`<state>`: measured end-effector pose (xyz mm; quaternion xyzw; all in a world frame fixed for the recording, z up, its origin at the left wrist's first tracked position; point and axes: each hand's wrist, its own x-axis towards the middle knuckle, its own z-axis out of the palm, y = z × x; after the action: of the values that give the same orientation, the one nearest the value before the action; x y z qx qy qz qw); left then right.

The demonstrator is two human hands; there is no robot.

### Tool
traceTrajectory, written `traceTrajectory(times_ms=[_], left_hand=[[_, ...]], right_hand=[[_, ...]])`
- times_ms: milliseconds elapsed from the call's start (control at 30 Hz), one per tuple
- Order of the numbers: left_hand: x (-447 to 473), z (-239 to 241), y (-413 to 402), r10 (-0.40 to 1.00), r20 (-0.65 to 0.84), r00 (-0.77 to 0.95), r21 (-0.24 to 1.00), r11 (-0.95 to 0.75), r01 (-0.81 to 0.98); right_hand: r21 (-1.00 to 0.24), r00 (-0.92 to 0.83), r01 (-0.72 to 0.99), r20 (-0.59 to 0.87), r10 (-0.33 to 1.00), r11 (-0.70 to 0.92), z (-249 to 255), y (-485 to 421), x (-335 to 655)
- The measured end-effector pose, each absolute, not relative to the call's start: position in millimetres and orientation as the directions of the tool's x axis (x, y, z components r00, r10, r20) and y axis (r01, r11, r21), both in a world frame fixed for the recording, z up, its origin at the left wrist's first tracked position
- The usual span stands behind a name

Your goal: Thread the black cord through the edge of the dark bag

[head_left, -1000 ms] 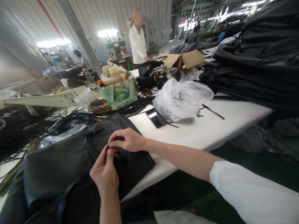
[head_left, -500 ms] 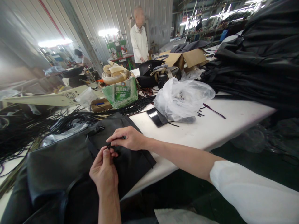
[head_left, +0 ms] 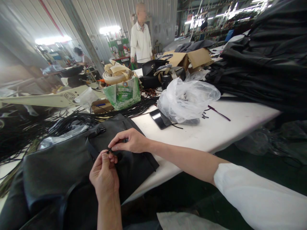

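Observation:
A black leather bag (head_left: 59,166) lies flat in front of me on the white table (head_left: 216,127). My left hand (head_left: 104,175) and my right hand (head_left: 129,142) meet over the bag's right half. Both pinch a thin black cord (head_left: 110,150) between thumb and fingers. A black buckle strap (head_left: 96,132) sits on the bag just above my hands.
A tangle of black cords (head_left: 35,131) covers the left of the table. A phone (head_left: 158,118), a clear plastic bag (head_left: 187,99), a green sack of webbing (head_left: 122,89) and cardboard boxes (head_left: 189,59) lie behind. Stacked black material (head_left: 263,60) fills the right. A person in white (head_left: 140,40) stands at the back.
My hands stay pinched on the cord and have shifted slightly left. The person in white at the back has stepped a little to the left.

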<state>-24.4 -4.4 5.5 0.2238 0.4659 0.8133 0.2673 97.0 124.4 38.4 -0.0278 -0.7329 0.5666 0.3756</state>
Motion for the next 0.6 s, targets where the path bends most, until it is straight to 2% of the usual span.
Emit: traceTrajectory(times_ms=[300, 600], left_hand=[[-25, 3, -5, 0.637, 0.096, -0.765, 0.880, -0.414, -0.234], [-20, 3, -4, 0.617, 0.126, -0.777, 0.889, -0.418, -0.188]], right_hand=[[-0.765, -0.669, -0.404, 0.621, 0.409, 0.501, 37, 121, 97], [-0.792, -0.668, -0.303, 0.573, 0.475, 0.529, 43, 114, 101]])
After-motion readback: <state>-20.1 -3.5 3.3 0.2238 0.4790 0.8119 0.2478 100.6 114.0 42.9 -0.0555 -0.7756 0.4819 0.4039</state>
